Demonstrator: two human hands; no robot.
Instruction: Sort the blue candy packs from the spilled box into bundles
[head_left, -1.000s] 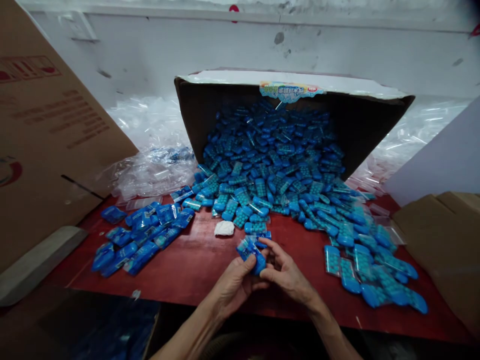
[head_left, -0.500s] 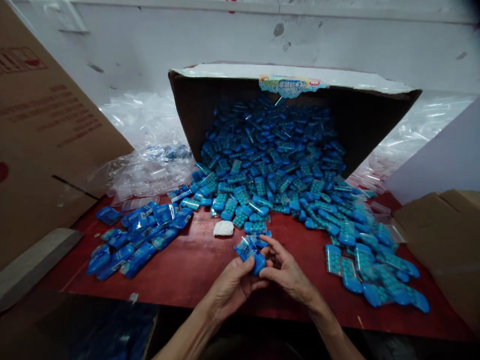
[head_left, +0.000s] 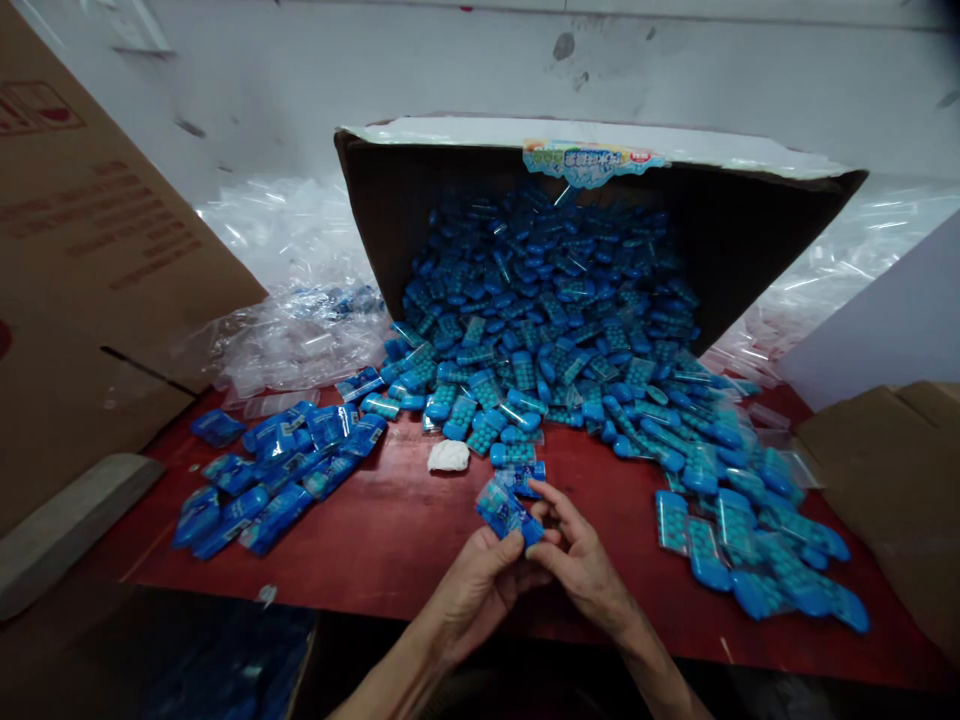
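Your left hand (head_left: 480,585) and your right hand (head_left: 583,562) meet just above the near edge of the red bench (head_left: 390,545). Both are closed on one blue packet (head_left: 502,508); your left fingers pinch it from below and your right fingertips grip its right end. The packet is tilted and sits in a clear sleeve. Behind it, a tipped cardboard box (head_left: 750,240) spills a big pile of blue packets (head_left: 555,340) over the bench. A white lump (head_left: 448,456) lies near the pile, and a smaller group of bagged packets (head_left: 277,470) lies well to your left.
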